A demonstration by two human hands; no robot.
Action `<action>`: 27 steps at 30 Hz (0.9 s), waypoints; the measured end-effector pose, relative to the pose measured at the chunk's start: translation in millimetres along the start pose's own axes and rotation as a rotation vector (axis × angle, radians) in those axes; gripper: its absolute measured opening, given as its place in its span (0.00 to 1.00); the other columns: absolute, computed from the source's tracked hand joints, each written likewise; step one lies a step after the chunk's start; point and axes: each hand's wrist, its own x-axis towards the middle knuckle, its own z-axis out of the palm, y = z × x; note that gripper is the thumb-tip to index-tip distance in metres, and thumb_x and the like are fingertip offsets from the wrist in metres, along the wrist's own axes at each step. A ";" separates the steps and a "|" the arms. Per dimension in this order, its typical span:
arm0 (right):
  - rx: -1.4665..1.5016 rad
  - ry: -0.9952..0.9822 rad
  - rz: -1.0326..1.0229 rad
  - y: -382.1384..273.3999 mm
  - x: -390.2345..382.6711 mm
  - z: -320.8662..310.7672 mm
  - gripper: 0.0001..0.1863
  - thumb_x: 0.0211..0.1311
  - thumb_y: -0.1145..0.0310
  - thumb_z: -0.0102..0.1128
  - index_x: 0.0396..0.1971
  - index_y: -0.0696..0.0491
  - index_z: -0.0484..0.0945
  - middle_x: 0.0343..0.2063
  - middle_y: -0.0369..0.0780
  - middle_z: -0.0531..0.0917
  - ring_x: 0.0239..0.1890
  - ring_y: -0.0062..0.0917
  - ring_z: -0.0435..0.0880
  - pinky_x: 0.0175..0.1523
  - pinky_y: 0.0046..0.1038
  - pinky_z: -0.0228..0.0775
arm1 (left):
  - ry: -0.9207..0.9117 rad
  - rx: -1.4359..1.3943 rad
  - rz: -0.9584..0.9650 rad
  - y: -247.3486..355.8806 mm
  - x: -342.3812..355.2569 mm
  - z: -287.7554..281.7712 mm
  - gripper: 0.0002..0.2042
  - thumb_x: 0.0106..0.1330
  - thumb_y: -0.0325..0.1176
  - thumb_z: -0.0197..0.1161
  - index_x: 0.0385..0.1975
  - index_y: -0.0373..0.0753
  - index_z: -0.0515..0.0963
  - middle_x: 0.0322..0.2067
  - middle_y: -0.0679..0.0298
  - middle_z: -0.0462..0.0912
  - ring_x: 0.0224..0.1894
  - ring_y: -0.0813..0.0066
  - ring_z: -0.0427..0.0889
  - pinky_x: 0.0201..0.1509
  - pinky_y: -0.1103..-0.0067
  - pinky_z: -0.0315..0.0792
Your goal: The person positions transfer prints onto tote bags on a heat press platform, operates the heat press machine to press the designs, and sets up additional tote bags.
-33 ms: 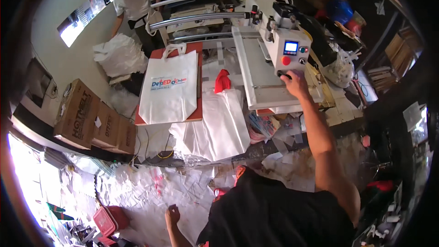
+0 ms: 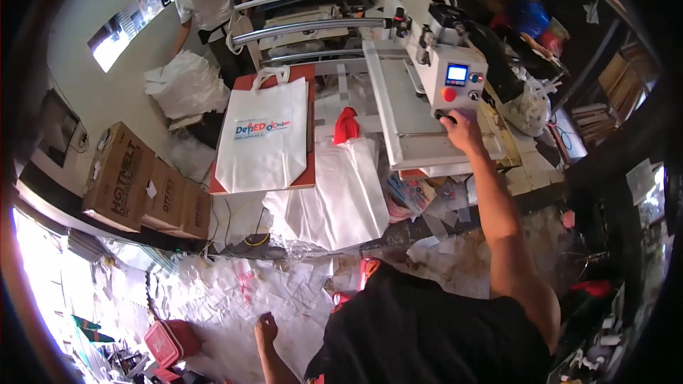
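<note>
My right hand is wrapped round the black handle on the front of a white heat press, its arm stretched forward. Below and beside that handle lies the press's broad, flat heating plate. My left hand hangs low over the littered floor, fingers curled, with nothing visible in it. Left of the press, a white tote bag with a blue and red print is spread flat on a red-brown board. Plain white bags drape over the table edge between them, and a red cloth rests above these.
Cardboard boxes stand at the left wall. At the far left a person in a white shirt stands by a white bundle. Metal rails run behind the boards. Paper scraps cover the floor near a red container.
The press head and my right hand on its handle have shifted slightly to the right. My left hand is a little higher. The printed tote bag stays in place.
</note>
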 end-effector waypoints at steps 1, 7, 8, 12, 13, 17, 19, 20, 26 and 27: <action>0.026 -0.007 -0.013 -0.5 0.0 -1.0 0.10 0.58 0.65 0.66 0.27 0.56 0.77 0.32 0.48 0.81 0.40 0.49 0.76 0.47 0.44 0.67 | 0.028 0.021 0.076 -7.7 21.6 6.0 0.13 0.66 0.35 0.56 0.43 0.36 0.82 0.38 0.50 0.86 0.39 0.51 0.86 0.45 0.64 0.79; -0.081 0.219 0.062 6.1 -24.2 -1.9 0.09 0.58 0.72 0.63 0.38 0.55 0.77 0.40 0.45 0.80 0.46 0.44 0.77 0.54 0.42 0.68 | -0.165 -0.172 -0.240 53.3 110.4 16.4 0.14 0.67 0.36 0.56 0.44 0.37 0.82 0.37 0.51 0.86 0.36 0.57 0.87 0.44 0.68 0.79; -0.090 0.276 0.091 -17.7 -26.8 -4.2 0.10 0.58 0.74 0.62 0.40 0.55 0.77 0.41 0.45 0.80 0.47 0.43 0.77 0.56 0.41 0.68 | -0.239 -0.192 -0.291 56.9 114.3 11.0 0.14 0.67 0.37 0.56 0.45 0.37 0.82 0.36 0.52 0.87 0.32 0.61 0.88 0.42 0.70 0.79; 0.267 0.160 0.298 -105.2 -39.0 23.4 0.11 0.57 0.79 0.58 0.40 0.55 0.76 0.41 0.45 0.80 0.48 0.41 0.78 0.55 0.39 0.69 | -0.339 -0.296 -0.510 -1.1 104.8 19.1 0.15 0.68 0.40 0.57 0.46 0.36 0.81 0.33 0.57 0.87 0.28 0.69 0.87 0.31 0.72 0.80; 0.364 0.149 0.277 -126.0 -40.5 46.3 0.09 0.58 0.79 0.58 0.39 0.55 0.77 0.40 0.45 0.80 0.46 0.42 0.78 0.53 0.39 0.70 | -0.434 -0.326 -0.626 -18.1 99.2 16.6 0.14 0.69 0.38 0.56 0.49 0.39 0.78 0.40 0.60 0.86 0.31 0.71 0.87 0.25 0.73 0.79; 0.588 -0.053 0.168 -193.7 -37.7 145.4 0.06 0.58 0.76 0.62 0.36 0.55 0.78 0.36 0.44 0.82 0.41 0.42 0.80 0.48 0.38 0.72 | -0.592 -0.270 -0.873 -25.3 113.2 14.8 0.13 0.69 0.40 0.57 0.48 0.40 0.77 0.41 0.62 0.85 0.32 0.70 0.87 0.25 0.74 0.79; 0.642 -0.101 0.105 -231.0 -15.7 178.3 0.05 0.58 0.76 0.61 0.34 0.56 0.77 0.34 0.46 0.81 0.41 0.44 0.80 0.47 0.40 0.72 | -0.603 -0.291 -0.868 -26.2 121.9 7.7 0.14 0.70 0.41 0.57 0.49 0.43 0.77 0.41 0.64 0.85 0.31 0.69 0.86 0.25 0.73 0.77; 0.655 -0.112 0.053 -241.4 -3.0 199.5 0.05 0.57 0.77 0.60 0.34 0.57 0.77 0.33 0.47 0.81 0.40 0.45 0.79 0.47 0.41 0.72 | -0.617 -0.298 -0.857 -27.8 129.2 2.8 0.14 0.70 0.42 0.57 0.50 0.44 0.76 0.41 0.65 0.84 0.30 0.68 0.85 0.25 0.73 0.76; 0.546 -0.330 0.096 -305.6 85.2 336.5 0.10 0.58 0.71 0.60 0.38 0.59 0.79 0.36 0.50 0.81 0.45 0.47 0.79 0.50 0.42 0.72 | -0.520 -0.405 -0.782 -83.8 169.8 -31.4 0.15 0.66 0.40 0.58 0.45 0.37 0.80 0.36 0.61 0.85 0.30 0.70 0.87 0.28 0.72 0.79; 0.487 -0.358 0.134 -306.2 96.9 362.2 0.12 0.59 0.68 0.60 0.39 0.59 0.79 0.39 0.51 0.82 0.47 0.47 0.79 0.52 0.42 0.72 | -0.501 -0.431 -0.786 -96.1 180.3 -40.3 0.14 0.67 0.39 0.57 0.45 0.37 0.80 0.37 0.61 0.85 0.31 0.69 0.87 0.28 0.73 0.79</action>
